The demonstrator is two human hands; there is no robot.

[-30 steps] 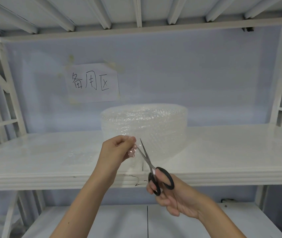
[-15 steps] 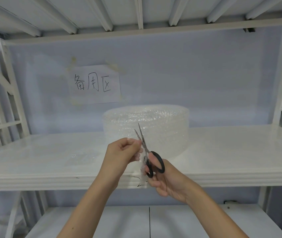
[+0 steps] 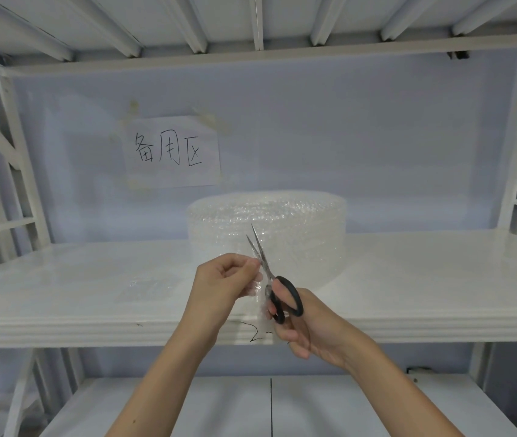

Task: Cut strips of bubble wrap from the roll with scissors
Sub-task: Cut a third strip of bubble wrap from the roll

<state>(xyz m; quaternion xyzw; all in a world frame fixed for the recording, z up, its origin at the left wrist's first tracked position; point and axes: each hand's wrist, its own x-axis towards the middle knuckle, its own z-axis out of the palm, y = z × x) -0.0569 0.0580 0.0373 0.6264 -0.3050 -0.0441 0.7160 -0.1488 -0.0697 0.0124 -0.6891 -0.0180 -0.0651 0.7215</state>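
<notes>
The bubble wrap roll is a fat, clear, shiny cylinder standing on its flat end on the white shelf, just behind and above both hands. A loose tail of wrap comes off the front of it and hangs down toward the shelf's front lip, crinkly and see-through so its exact edges are hard to make out. The left hand is pinched closed on that tail, fingertips together right beside the blades. The right hand is wrapped around the black handles of the scissors, fingers through the loops; the blades point up and slightly left, parted just a bit at the tips, with the wrap between or right against them, can't tell which. Both hands sit close together, almost touching, out in front of the shelf edge. Plenty of bare shelf to the left and right of the hands. A thin flat scrap of wrap lies on the shelf left of the left hand. Taped to the back wall up and left of the hands is a paper sign with handwriting.
</notes>
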